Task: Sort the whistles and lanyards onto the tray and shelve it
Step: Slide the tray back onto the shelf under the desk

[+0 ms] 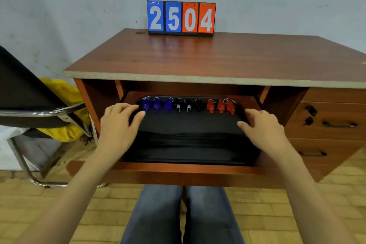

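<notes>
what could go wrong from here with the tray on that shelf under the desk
1. The whistles lie loose in a row by the far rim of the tray; a sharp shove could scatter the blue, black and red groups.
2. The left hand sits right beside the blue whistles and might knock them.
3. The lanyards heaped at the front could slip over the rim.

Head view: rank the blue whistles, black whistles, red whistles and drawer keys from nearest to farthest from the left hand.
1. blue whistles: left end of the tray, right beside the left hand
2. black whistles: tray's middle
3. red whistles: tray's right end
4. keys: in the drawers, far right
</notes>
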{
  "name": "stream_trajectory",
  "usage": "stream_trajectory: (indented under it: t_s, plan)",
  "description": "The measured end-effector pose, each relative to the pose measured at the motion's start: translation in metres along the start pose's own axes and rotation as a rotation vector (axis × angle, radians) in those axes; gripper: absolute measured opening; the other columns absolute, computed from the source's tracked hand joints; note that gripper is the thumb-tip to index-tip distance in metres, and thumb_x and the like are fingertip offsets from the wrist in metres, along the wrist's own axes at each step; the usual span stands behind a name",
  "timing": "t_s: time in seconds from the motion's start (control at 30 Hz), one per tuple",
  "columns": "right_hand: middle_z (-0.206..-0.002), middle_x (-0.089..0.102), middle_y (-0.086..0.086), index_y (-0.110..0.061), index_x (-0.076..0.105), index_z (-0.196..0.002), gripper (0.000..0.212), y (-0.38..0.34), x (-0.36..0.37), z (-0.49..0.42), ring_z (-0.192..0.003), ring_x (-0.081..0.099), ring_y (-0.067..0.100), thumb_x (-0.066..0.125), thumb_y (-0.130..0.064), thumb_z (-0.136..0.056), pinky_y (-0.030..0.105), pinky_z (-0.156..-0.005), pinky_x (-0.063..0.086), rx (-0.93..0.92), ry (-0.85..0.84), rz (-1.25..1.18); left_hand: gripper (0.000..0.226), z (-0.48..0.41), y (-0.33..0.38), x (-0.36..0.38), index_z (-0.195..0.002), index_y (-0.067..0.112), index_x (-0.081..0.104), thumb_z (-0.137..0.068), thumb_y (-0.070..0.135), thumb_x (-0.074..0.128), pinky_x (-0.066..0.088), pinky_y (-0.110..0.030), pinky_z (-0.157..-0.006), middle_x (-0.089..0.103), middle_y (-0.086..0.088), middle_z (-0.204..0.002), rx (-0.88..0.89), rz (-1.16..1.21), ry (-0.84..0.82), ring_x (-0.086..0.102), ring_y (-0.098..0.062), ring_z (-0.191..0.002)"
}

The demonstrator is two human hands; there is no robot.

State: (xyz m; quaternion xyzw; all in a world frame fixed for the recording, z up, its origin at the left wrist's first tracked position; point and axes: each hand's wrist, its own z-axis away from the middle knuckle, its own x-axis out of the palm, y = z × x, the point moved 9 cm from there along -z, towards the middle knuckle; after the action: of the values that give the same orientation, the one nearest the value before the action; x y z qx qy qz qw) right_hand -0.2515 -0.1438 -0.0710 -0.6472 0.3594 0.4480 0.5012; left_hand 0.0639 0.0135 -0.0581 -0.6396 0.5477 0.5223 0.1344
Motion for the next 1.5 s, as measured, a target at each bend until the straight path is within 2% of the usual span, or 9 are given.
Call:
stream_trajectory:
  t_s: [0.13,0.23,0.33,0.47,0.6,0.77,1.1,1.23,1.5]
  plan:
    - [-0.122,0.061,-0.003,-0.022,0.055,-0.126,0.039,-0.032,0.000,0.062,-0.122,0.049,0.017,0.051,-0.040,-0.092,0.041,-0.106,0.036,-0.179,0.262,-0.187,0.048,0.059,0.038,-0.003,-0.118,0.014,0.062,-0.093,0.044,0.034,0.033,-0.033,-0.101,0.057,0.000,-0.116,0.184,0.132,0.110,0.045,-0.018,-0.118]
    - [-0.101,0.064,-0.008,-0.022,0.056,-0.120,0.033,-0.048,0.008,0.104,-0.104,0.054,0.009,0.049,-0.036,-0.091,0.034,-0.102,0.035,-0.325,0.503,-0.350,0.037,0.089,0.053,0.002,-0.101,0.015,0.064,-0.096,0.039,0.036,0.031,-0.025,-0.101,0.062,0.004,-0.101,0.296,0.249,0.168,0.053,-0.011,-0.104]
    - [-0.103,0.063,-0.004,-0.021,0.047,-0.125,0.037,-0.046,0.027,0.126,-0.107,0.051,0.009,0.048,-0.032,-0.090,0.028,-0.102,0.030,-0.376,0.608,-0.394,0.030,0.110,0.057,0.009,-0.093,0.018,0.058,-0.098,0.036,0.035,0.029,-0.026,-0.105,0.063,0.005,-0.090,0.386,0.308,0.246,0.054,-0.006,-0.096]
    - [-0.115,0.059,0.002,-0.015,0.045,-0.126,0.038,-0.042,0.045,0.135,-0.117,0.047,0.016,0.046,-0.033,-0.093,0.032,-0.106,0.029,-0.409,0.681,-0.371,0.024,0.112,0.054,0.014,-0.098,0.018,0.054,-0.098,0.036,0.038,0.029,-0.029,-0.107,0.066,-0.001,-0.093,0.376,0.300,0.341,0.054,-0.010,-0.100]
    - [-0.126,0.045,0.001,-0.011,0.042,-0.128,0.042,-0.039,0.052,0.126,-0.124,0.041,0.020,0.036,-0.039,-0.097,0.024,-0.112,0.017,-0.385,0.720,-0.384,0.022,0.107,0.054,0.018,-0.100,0.017,0.052,-0.097,0.036,0.041,0.030,-0.032,-0.106,0.065,-0.004,-0.094,0.353,0.271,0.397,0.052,-0.013,-0.101]
    - [-0.127,0.044,0.004,-0.009,0.042,-0.126,0.040,-0.041,0.058,0.108,-0.121,0.042,0.023,0.038,-0.035,-0.097,0.024,-0.109,0.022,-0.380,0.795,-0.379,0.016,0.095,0.054,0.029,-0.099,0.015,0.052,-0.094,0.030,0.047,0.035,-0.042,-0.106,0.064,-0.007,-0.093,0.385,0.237,0.432,0.053,-0.016,-0.101]
    - [-0.115,0.045,0.004,-0.012,0.045,-0.109,0.025,-0.050,0.068,0.054,-0.110,0.046,0.022,0.041,-0.034,-0.097,0.024,-0.103,0.028,-0.424,0.824,-0.464,0.014,0.045,0.054,0.054,-0.100,0.013,0.052,-0.091,0.024,0.052,0.030,-0.029,-0.109,0.062,-0.007,-0.091,0.490,0.269,0.365,0.052,-0.014,-0.097]
    - [-0.116,0.043,0.005,-0.012,0.046,-0.108,0.023,-0.056,0.070,0.028,-0.111,0.045,0.021,0.039,-0.031,-0.097,0.019,-0.105,0.022,-0.414,0.811,-0.446,0.023,0.021,0.053,0.065,-0.093,0.011,0.056,-0.097,0.031,0.044,0.033,-0.021,-0.099,0.061,-0.006,-0.087,0.494,0.299,0.320,0.049,-0.015,-0.094]
    - [-0.101,0.040,0.003,-0.016,0.051,-0.092,0.026,-0.064,0.080,-0.013,-0.092,0.042,0.020,0.032,-0.033,-0.100,0.032,-0.085,0.036,-0.401,0.790,-0.351,0.025,-0.015,0.056,0.083,-0.081,0.004,0.064,-0.091,0.025,0.056,0.039,-0.021,-0.083,0.058,-0.006,-0.081,0.658,0.252,0.275,0.048,-0.015,-0.084]
